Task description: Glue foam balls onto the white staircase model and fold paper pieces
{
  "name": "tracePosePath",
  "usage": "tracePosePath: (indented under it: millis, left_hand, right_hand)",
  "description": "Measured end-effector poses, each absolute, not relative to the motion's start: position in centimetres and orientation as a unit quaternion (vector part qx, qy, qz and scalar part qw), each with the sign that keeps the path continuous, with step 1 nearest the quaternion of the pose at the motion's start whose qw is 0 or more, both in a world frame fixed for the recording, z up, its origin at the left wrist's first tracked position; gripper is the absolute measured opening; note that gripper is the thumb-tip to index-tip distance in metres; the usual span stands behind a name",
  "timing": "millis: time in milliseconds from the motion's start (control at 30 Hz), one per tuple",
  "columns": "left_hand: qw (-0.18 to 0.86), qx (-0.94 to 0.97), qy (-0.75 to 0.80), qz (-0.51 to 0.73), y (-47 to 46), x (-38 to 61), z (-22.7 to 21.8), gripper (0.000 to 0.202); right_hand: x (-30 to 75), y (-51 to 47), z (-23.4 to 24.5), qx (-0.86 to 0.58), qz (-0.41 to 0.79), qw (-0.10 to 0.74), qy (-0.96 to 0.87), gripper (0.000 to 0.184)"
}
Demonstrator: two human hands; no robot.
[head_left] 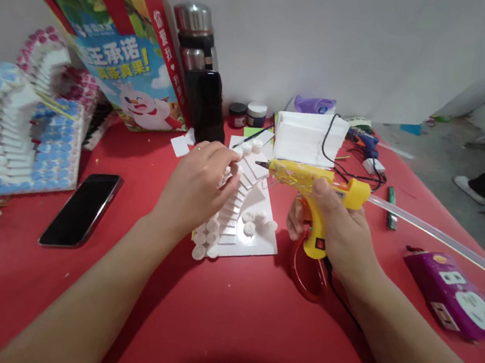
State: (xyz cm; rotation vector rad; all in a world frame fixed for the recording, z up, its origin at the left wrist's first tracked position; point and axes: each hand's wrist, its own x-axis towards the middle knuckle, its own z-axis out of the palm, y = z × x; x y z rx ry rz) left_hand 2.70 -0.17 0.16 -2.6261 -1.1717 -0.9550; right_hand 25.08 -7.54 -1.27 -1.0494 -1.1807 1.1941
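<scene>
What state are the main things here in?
Yellow plastic glue gun: gripped by right hand, clear stick loaded.
Flat white board: partly covered with white pieces.
Left hand: fingers curled, above the board.
Black rectangular smartphone: lying flat, screen dark.
Silver-and-black metal flask: upright, capped.
Small white-lidded jar: lid on.
Red-handled printed bag: standing.

One left hand [198, 183], one right hand [339, 229], one yellow glue gun [302, 173], one white board [263, 244]; white discs [249, 228] too crowded to count. Toward the tabletop's [208, 331] left edge, two stepped models [57, 144] and one phone lying flat [81, 210]; along the far edge, one bag [130, 76], one flask [196, 20], two jars [256, 115]; near the right edge, one purple box [458, 298].
</scene>
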Motion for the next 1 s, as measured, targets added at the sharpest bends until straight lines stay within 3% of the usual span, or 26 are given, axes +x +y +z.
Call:
tracePosePath:
  millis: [600, 1000]
  left_hand:
    - [0.050, -0.906, -0.329, -0.261, 1.1, 1.4, 0.6, 0.022]
    - [0.065, -0.955, -0.207, -0.204, 2.9, 0.8, 2.1, 0.021]
  right_hand:
    - [25.1, -7.3, -1.3, -0.453, 0.515, 0.565, -0.459, 0.048]
    - [25.2, -7.5, -0.9, -0.457, 0.514, 0.563, -0.458, 0.051]
